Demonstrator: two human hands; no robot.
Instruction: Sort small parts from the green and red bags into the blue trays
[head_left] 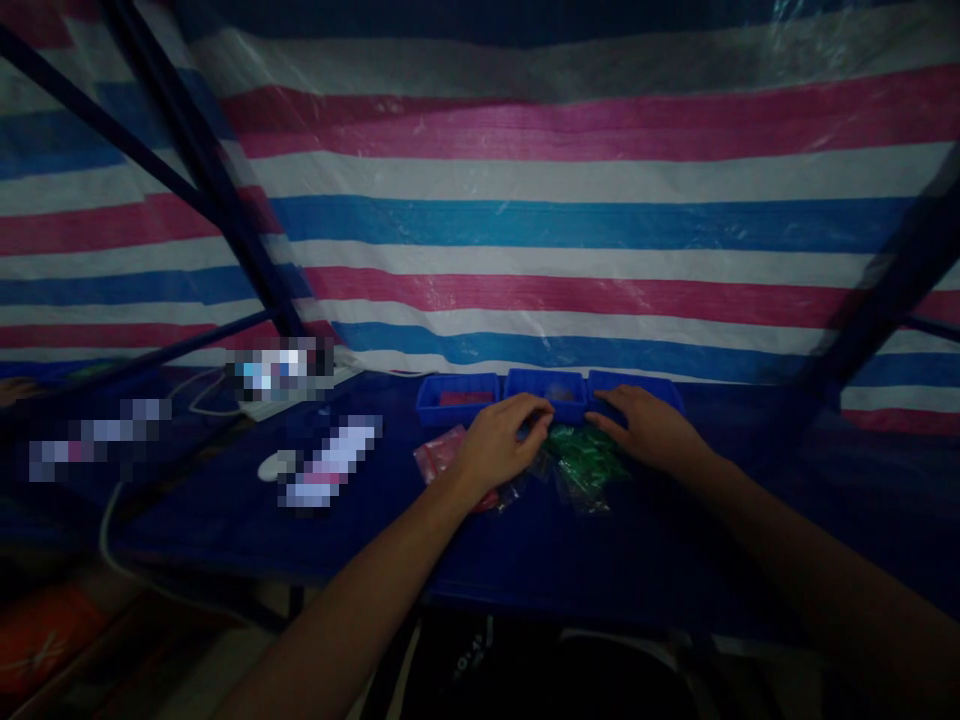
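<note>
My left hand (499,440) rests on a pile of small clear bags, its fingers curled over a bag between the pink bags (442,455) and the green bags (589,465). My right hand (649,425) lies palm down on the green bags, fingers slightly bent and pointing left. Just behind both hands stand three small blue bins (551,393) in a row; the left bin holds something red. Whatever sits under either palm is hidden.
A dark blue table (615,560) carries everything. To the left lie a white cable (202,395), a small white round object (271,466) and blurred-out items. A striped pink, blue and white tarp (570,220) hangs behind, with dark poles at both sides.
</note>
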